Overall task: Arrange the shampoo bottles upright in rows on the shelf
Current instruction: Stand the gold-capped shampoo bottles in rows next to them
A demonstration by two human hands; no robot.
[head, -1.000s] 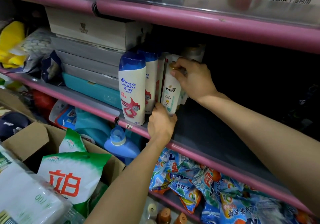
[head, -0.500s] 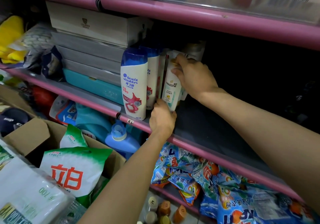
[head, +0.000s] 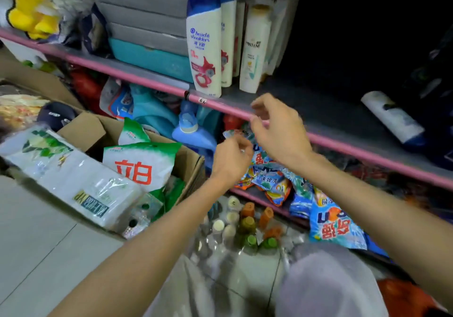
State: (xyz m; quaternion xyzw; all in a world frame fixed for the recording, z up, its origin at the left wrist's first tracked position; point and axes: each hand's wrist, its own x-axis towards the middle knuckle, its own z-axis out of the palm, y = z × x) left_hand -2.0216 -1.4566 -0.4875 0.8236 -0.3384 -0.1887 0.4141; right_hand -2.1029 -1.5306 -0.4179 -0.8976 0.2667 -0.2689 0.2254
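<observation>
Shampoo bottles: white Pantene bottle (head: pixel 255 49) stands upright beside two blue-capped white bottles (head: pixel 204 47), labels forward.
Your left hand (head: pixel 231 156) and right hand (head: pixel 279 130) hover empty, fingers loosely curled; one white bottle (head: pixel 392 118) lies flat.

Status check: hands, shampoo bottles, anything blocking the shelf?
Left hand and right hand empty, below shelf edge. Pantene bottle upright in row. One bottle lying down at right. Nothing blocking.

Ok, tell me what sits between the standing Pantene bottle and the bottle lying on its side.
Only bare grey shelf separates Pantene bottle from lying bottle, head view.
</observation>
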